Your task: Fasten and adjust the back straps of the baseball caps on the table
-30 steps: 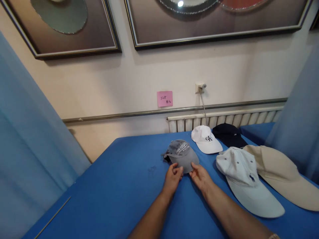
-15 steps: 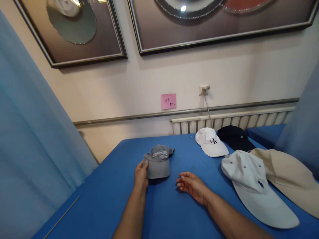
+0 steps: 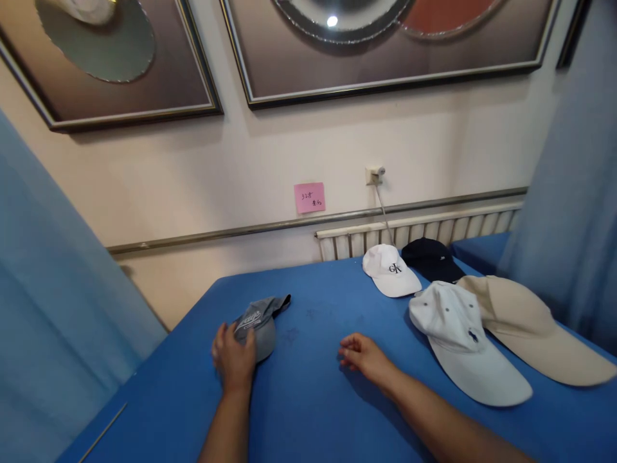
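Observation:
My left hand (image 3: pixel 234 358) grips the brim of a grey cap (image 3: pixel 261 319) with white lettering, which lies on the blue table (image 3: pixel 308 399) towards its left side. My right hand (image 3: pixel 365 355) rests on the table in the middle, fingers loosely curled and apart, holding nothing. To the right lie several more caps: a white one with a black logo (image 3: pixel 390 271), a black one (image 3: pixel 430 259) behind it, a large white one with a small dark emblem (image 3: pixel 465 337) and a beige one (image 3: pixel 527 328).
A wall with a pink sticky note (image 3: pixel 309 197), a socket with a cable (image 3: pixel 375 175), a radiator (image 3: pixel 424 229) and framed pictures (image 3: pixel 385 45) stands behind the table. Blue curtains (image 3: pixel 53 289) hang at both sides.
My left hand has dragged the grey cap leftwards across the table. My right hand let go of it and now rests in the middle.

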`<state>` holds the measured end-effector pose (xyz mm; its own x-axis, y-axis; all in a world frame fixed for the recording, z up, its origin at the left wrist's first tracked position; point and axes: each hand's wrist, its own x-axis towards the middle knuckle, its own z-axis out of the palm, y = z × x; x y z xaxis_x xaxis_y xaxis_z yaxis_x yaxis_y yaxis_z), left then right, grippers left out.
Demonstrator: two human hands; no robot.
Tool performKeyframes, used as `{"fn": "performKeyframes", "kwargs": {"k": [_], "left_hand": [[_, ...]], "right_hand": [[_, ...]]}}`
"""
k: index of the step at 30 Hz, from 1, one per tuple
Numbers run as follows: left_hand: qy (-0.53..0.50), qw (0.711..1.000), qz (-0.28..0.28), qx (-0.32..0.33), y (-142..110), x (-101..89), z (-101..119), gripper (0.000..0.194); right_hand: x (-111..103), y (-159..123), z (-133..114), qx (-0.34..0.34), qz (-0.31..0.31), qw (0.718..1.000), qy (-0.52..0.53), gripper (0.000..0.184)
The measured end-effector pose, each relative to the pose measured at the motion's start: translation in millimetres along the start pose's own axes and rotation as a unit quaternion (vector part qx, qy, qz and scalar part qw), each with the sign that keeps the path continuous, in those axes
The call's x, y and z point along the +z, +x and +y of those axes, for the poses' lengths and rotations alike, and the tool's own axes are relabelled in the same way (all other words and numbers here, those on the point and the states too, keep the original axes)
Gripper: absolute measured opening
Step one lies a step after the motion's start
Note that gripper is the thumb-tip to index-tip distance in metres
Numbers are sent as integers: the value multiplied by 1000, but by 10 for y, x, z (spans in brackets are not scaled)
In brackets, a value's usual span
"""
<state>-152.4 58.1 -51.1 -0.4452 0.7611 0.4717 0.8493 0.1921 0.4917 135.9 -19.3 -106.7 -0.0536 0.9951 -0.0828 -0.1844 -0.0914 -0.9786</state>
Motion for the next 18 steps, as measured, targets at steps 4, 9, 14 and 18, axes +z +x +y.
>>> {"fn": "performKeyframes", "kwargs": {"k": [4, 9, 14, 18], "left_hand": [[126, 969, -123, 172, -153, 133, 161, 41], [174, 953, -157, 189, -155, 116, 199, 22], [172, 958, -153, 169, -161, -46, 340, 22], [116, 974, -94, 173, -259, -70, 446, 22]], "right_hand": [[-412, -491, -48, -115, 135, 978, -113, 25], [-1374, -1240, -93, -199, 381, 838, -337, 36], [-2082, -1477, 40, -65, 525, 765, -367, 61], [-2155, -1398, 101, -1, 530, 808, -258, 86]]}}
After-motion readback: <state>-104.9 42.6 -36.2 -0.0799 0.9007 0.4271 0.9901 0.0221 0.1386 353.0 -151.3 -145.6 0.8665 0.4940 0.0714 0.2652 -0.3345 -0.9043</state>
